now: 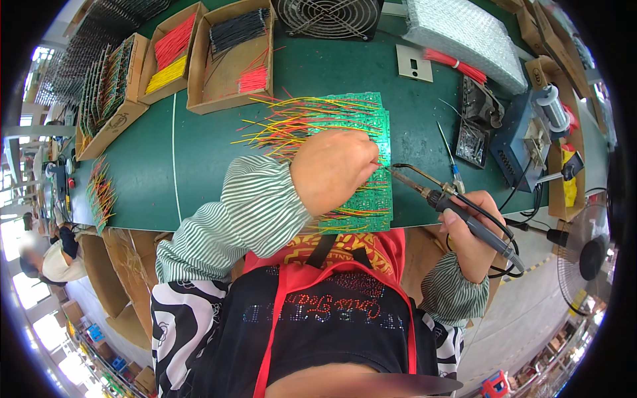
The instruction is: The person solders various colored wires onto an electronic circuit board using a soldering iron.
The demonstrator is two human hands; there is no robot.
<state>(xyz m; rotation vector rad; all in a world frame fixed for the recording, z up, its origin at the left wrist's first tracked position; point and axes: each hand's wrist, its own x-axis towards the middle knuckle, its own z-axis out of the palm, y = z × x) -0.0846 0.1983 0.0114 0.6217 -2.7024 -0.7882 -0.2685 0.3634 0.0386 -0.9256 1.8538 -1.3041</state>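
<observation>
Green boards (380, 199) lie on the tabletop (146, 172), boxes (211, 76) and a fan (328, 16) beyond, partly covered by wires (272, 136) and the bunched left hand (336, 166), its grip unclear; the right hand (468, 247) is wrapped round an iron (479, 230).

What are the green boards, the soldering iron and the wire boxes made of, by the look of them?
Boards: probably resin laminate, fairly glossy green, judging by the flat, thin sheets.
Soldering iron: the gray handle looks like matte plastic; the brownish front shaft looks like discoloured metal.
Boxes: cardboard, it seems, from the dull brown, thin, straight-cut walls.
</observation>
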